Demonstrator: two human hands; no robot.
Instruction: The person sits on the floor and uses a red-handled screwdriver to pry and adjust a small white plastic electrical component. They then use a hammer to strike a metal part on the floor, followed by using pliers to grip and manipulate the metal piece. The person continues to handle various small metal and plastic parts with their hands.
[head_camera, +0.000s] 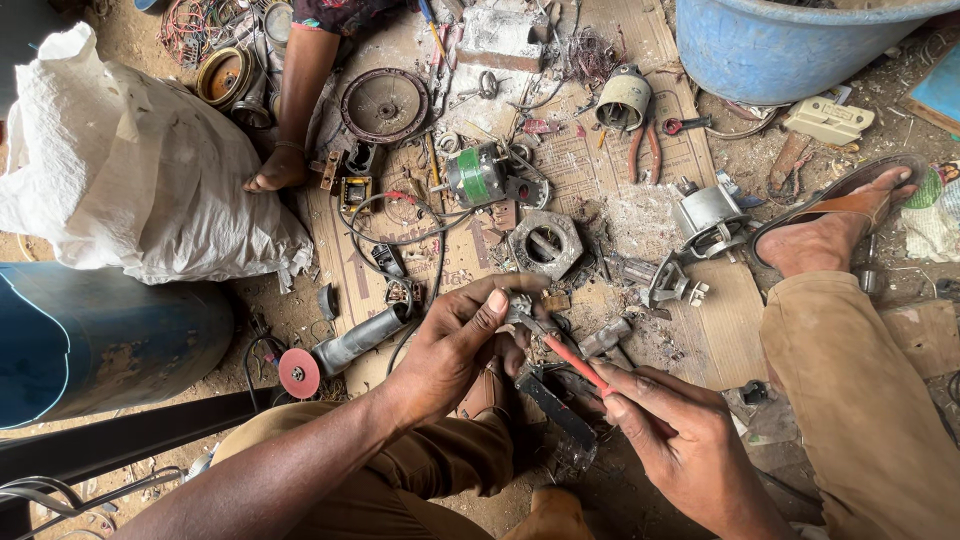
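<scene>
My left hand grips a small metal part between thumb and fingers, low in the middle of the head view. My right hand holds a red-handled screwdriver, whose tip meets that small part. Under both hands a dark flat metal bracket lies on the ground. My knees in tan trousers frame the hands, and my sandalled right foot rests at the right.
A cardboard sheet carries a green-banded motor, a grey motor housing, pliers and a round rotor plate. An angle grinder lies left. Another person's foot, white sack, blue tub.
</scene>
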